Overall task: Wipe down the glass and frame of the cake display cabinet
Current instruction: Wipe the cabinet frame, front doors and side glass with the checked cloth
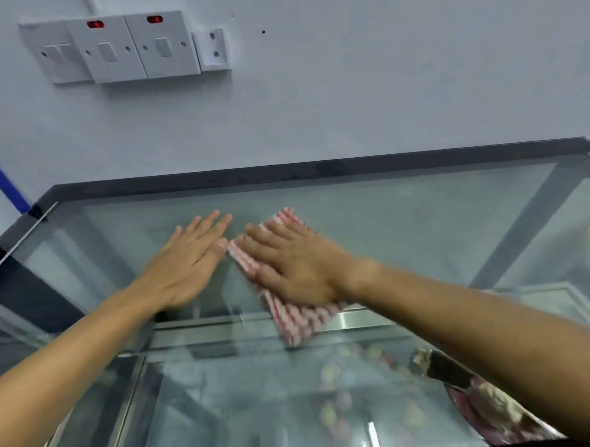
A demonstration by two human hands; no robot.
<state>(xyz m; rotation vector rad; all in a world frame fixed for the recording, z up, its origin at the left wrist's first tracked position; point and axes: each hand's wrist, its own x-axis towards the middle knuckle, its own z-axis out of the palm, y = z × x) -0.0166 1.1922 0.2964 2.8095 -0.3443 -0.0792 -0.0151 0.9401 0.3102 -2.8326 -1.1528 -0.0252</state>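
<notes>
Up top, both hands lie flat on the cabinet's glass (407, 216), near the middle of the pane. The right hand (291, 263) presses a folded cloth (301, 321) with red and white checks against the glass, fingers straight and spread over it; the cloth's near corner sticks out past the wrist toward the front edge. The left hand (185, 261) rests bare on the glass just beside the cloth, fingers straight and close together, its thumb tip touching or nearly touching the cloth's left corner. A dark frame (283, 170) runs along the far edge of the glass, against the wall (381, 79). Blurred pastries (335, 404) show through the pane near the front. On the wall above hangs a row of switches (120, 49). A blue handle (2, 180) leans at the far left corner.
</notes>
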